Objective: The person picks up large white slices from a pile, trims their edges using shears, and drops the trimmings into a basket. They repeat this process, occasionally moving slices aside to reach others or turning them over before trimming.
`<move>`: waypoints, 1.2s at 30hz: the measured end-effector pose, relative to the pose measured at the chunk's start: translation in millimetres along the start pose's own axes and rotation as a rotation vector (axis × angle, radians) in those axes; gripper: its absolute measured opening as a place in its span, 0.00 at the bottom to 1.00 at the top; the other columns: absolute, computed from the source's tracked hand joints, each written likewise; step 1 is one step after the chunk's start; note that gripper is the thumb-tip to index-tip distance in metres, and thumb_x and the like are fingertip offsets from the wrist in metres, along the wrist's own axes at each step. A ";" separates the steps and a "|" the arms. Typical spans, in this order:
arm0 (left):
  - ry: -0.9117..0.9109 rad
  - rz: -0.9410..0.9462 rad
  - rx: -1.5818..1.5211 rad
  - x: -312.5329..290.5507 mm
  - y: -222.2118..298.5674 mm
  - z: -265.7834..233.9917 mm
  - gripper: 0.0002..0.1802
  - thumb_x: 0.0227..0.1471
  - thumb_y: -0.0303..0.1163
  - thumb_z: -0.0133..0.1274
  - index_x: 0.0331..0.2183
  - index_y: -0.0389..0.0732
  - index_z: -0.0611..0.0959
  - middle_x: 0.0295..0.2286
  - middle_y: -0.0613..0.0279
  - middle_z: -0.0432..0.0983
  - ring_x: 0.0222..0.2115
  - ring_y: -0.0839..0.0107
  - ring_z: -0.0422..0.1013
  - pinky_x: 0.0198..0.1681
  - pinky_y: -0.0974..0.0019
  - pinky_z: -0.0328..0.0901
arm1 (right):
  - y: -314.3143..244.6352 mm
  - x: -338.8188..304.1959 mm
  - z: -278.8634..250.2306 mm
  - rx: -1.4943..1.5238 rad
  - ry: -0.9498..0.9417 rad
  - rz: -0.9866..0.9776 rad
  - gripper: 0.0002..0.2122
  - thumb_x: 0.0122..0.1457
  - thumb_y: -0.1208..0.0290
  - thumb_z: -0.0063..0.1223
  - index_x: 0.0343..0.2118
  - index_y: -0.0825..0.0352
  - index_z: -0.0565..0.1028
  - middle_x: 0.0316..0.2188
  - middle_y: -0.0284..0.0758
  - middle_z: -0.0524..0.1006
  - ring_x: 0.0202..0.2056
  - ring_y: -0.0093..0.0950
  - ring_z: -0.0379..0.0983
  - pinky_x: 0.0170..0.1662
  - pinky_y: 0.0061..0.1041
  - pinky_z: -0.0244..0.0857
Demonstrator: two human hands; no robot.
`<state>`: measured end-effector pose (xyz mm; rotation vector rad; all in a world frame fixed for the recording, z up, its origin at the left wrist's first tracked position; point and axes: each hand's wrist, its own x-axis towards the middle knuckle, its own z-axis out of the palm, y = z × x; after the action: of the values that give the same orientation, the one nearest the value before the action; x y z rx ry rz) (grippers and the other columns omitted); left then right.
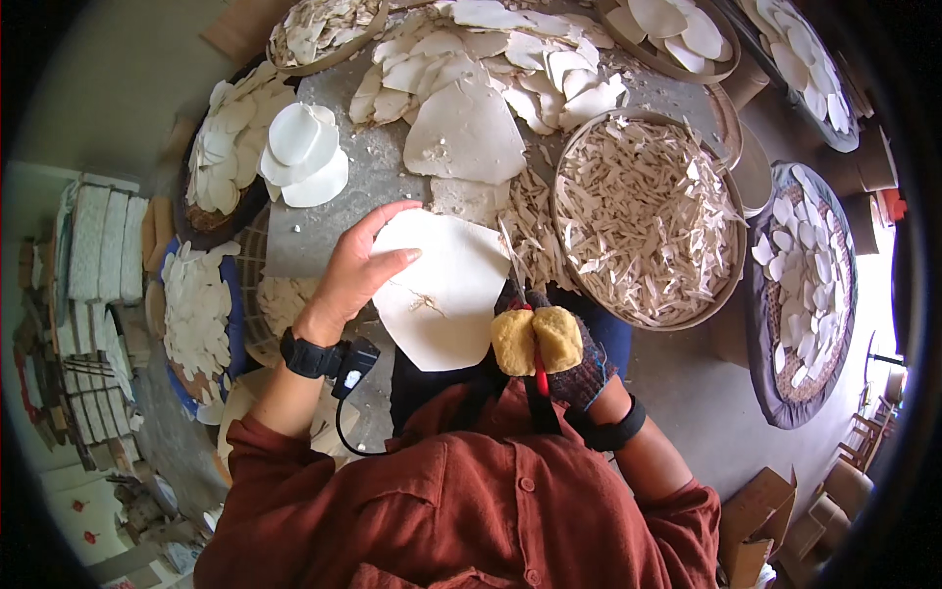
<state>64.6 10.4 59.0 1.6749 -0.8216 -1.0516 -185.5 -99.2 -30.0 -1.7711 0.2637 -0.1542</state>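
Observation:
Between thumb and fingers, my left hand (365,265) grips a large, thin white slice (437,285) with a brownish root-like mark low on its face. My right hand (589,368), in a dark knitted glove, closes round scissors (520,263) whose handles carry yellow foam padding (537,342) and some red. The blades lie along the slice's right edge; whether they touch it I cannot tell. Just beyond stands a pile of similar slices (466,133) on the grey table. Narrow offcuts (530,221) lie beside the blades.
A round tray (738,245) full of white strips sits to the right. Several rounded slices are stacked (306,162) at the table's left. More slices fill a blue-rimmed basket (235,324) at left and a dark-edged tray (770,398) at right. A cardboard box (756,525) stands at lower right.

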 end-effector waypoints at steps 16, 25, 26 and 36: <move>-0.256 0.023 0.028 34.3 17.3 0.5 0.30 0.42 0.26 0.52 0.50 0.34 0.67 0.45 0.61 0.67 0.44 0.74 0.63 0.49 0.70 0.58 | 15.0 -28.4 -14.7 0.403 -0.004 -0.135 0.25 0.41 0.68 0.65 0.44 0.67 0.69 0.41 0.38 0.72 0.42 0.28 0.69 0.49 0.27 0.61; -0.151 -0.044 -0.015 15.9 -4.2 -18.8 0.31 0.34 0.22 0.52 0.46 0.33 0.68 0.39 0.59 0.70 0.40 0.72 0.67 0.45 0.70 0.62 | -20.4 -8.6 5.8 0.294 0.099 0.177 0.14 0.52 0.58 0.52 0.34 0.64 0.73 0.29 0.35 0.75 0.32 0.28 0.70 0.39 0.26 0.64; -0.151 -0.033 -0.030 15.7 0.9 -11.9 0.27 0.34 0.23 0.52 0.43 0.34 0.69 0.35 0.61 0.70 0.36 0.73 0.67 0.43 0.71 0.62 | -12.3 -11.1 12.9 0.202 0.167 0.150 0.14 0.54 0.57 0.49 0.32 0.64 0.74 0.26 0.33 0.75 0.29 0.26 0.70 0.37 0.26 0.65; -0.359 -0.049 0.112 41.0 10.2 0.0 0.22 0.38 0.22 0.52 0.41 0.33 0.71 0.34 0.60 0.72 0.34 0.74 0.68 0.41 0.71 0.63 | -24.0 -10.0 2.4 0.543 0.223 0.091 0.15 0.57 0.56 0.45 0.29 0.64 0.73 0.24 0.28 0.72 0.27 0.20 0.64 0.33 0.24 0.62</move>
<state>80.6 -28.7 57.7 1.6286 -1.0904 -1.3869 -192.3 -89.6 -6.7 -1.2010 0.4190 -0.3262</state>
